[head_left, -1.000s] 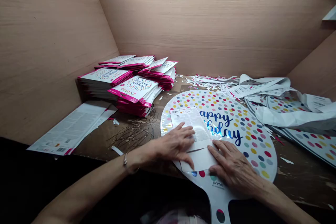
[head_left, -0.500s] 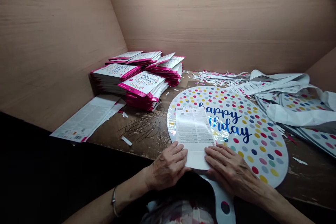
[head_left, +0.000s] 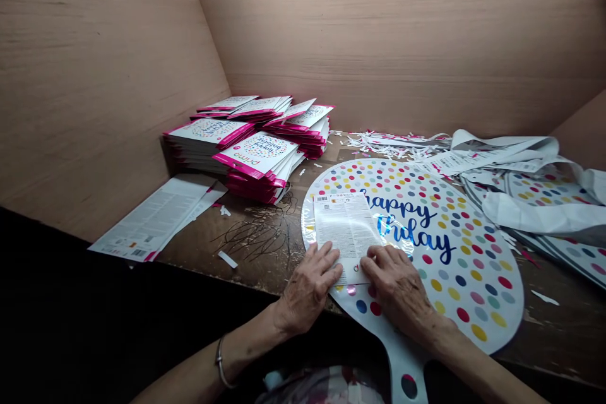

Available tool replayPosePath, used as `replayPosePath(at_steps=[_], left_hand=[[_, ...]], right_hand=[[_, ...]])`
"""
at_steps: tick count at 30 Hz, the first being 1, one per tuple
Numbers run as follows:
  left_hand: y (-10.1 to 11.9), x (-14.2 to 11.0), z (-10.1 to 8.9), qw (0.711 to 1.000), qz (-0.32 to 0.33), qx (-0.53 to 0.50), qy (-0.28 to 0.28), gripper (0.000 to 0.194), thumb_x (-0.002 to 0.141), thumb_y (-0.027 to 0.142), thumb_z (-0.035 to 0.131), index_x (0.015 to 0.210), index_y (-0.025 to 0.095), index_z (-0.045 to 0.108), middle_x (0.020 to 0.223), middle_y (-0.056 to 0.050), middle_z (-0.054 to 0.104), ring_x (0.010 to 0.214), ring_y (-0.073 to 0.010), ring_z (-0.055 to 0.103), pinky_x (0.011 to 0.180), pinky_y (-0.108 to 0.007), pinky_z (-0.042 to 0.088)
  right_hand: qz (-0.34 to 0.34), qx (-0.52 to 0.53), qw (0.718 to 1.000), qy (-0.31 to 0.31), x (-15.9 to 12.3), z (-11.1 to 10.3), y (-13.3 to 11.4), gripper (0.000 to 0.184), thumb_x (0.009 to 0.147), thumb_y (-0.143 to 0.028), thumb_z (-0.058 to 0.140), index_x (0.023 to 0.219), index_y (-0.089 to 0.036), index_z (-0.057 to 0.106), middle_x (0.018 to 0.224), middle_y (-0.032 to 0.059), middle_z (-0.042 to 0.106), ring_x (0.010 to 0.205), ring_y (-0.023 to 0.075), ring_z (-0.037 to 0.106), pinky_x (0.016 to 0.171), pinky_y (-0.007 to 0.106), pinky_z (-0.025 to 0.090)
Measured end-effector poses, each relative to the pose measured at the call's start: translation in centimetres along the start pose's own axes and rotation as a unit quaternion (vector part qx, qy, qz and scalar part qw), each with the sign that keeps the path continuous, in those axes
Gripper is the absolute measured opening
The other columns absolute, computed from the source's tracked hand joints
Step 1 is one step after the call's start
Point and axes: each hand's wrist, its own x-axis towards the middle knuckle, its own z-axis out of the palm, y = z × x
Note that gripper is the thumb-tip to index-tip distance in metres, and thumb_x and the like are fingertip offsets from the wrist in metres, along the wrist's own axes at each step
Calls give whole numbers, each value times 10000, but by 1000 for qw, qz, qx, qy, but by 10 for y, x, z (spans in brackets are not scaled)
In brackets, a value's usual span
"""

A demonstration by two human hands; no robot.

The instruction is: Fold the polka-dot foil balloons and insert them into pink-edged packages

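Note:
A small printed white card (head_left: 343, 227) with a barcode and fine text lies on a large paddle-shaped board (head_left: 454, 265) with coloured dots and blue "happy birthday" lettering. Its near end is folded up over the text. My left hand (head_left: 312, 284) is closed at the card's near left edge, fingers along its side. On the near right corner, my right hand (head_left: 395, 281) is also closed, with fingers bent and pressing on the folded end. The board's handle (head_left: 408, 372) points toward me, past the table edge.
Stacks of folded pink-and-white cards (head_left: 255, 151) stand back left. Flat printed cards (head_left: 151, 218) lie at the left edge. Dark wire ties (head_left: 255, 237), paper scraps (head_left: 379, 142), white strips (head_left: 506, 145) and more dotted boards (head_left: 544, 186) surround the work. Wooden walls (head_left: 360, 31) enclose the table.
The card's plain near flap has been folded up over its printed face, uncovering dots on the board beneath. My right hand has moved up and left, its fingers now bent.

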Motion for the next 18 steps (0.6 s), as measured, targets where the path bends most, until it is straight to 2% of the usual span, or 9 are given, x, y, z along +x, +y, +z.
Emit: replayPosePath(at_steps=[3, 4, 6, 9, 11, 14, 16, 18], left_hand=[[2, -12, -5, 997, 68, -13, -42, 378, 905, 363, 461, 1138, 78, 547, 1239, -158, 544, 1244, -313, 405, 1012, -521, 354], [3, -17, -8, 995, 83, -7, -46, 398, 908, 366, 453, 1166, 73, 531, 1252, -160, 535, 1251, -318, 397, 1008, -519, 355], [7, -27, -13, 993, 111, 12, -38, 330, 928, 243, 395, 1191, 88, 520, 1257, -143, 538, 1255, -304, 398, 997, -497, 364], [14, -30, -23, 989, 148, 31, 11, 327, 904, 106, 321, 1127, 82, 559, 1174, -133, 595, 1205, -286, 456, 976, -460, 374], [19, -19, -33, 987, 150, 29, 53, 316, 887, 113, 316, 1056, 71, 580, 1087, -143, 631, 1109, -285, 528, 935, -458, 395], [27, 16, -57, 986, 134, -6, 98, 269, 848, 140, 332, 906, 82, 587, 848, -130, 661, 816, -228, 609, 779, -398, 451], [32, 42, -76, 984, 124, -47, 116, 238, 829, 173, 346, 752, 110, 562, 638, -84, 605, 607, -170, 555, 641, -317, 439], [38, 65, -95, 981, 106, -88, 138, 246, 825, 192, 361, 649, 134, 523, 528, -44, 532, 503, -134, 480, 558, -271, 394]], right_hand=[[-48, 63, 997, -20, -9, -5, -8, 161, 847, -92, 459, 880, -154, 603, 868, 80, 598, 791, 216, 519, 736, 360, 419], [-61, 83, 995, -17, -14, -6, -11, 146, 859, -135, 472, 921, -149, 603, 884, 83, 605, 798, 220, 525, 748, 370, 426], [-89, 105, 990, 8, -23, -6, -18, 180, 879, -208, 478, 996, -144, 599, 933, 85, 625, 829, 226, 542, 792, 396, 429], [-137, 89, 982, 94, -31, -7, -22, 253, 906, -164, 385, 1024, -138, 608, 959, 81, 658, 871, 224, 573, 855, 417, 420], [-175, 57, 973, 140, -29, -16, -18, 315, 894, -106, 334, 1042, -118, 612, 955, 88, 672, 894, 222, 591, 865, 408, 426], [-224, 2, 957, 185, -16, -45, -2, 365, 849, -46, 333, 1111, -75, 585, 983, 126, 671, 953, 243, 597, 867, 410, 436], [-238, -20, 948, 208, -4, -69, 12, 395, 834, -37, 356, 1180, -57, 545, 1002, 149, 661, 981, 267, 591, 874, 427, 431], [-246, -37, 942, 226, 8, -91, 24, 449, 834, -60, 400, 1277, -50, 472, 1022, 160, 650, 976, 280, 590, 866, 426, 429]])
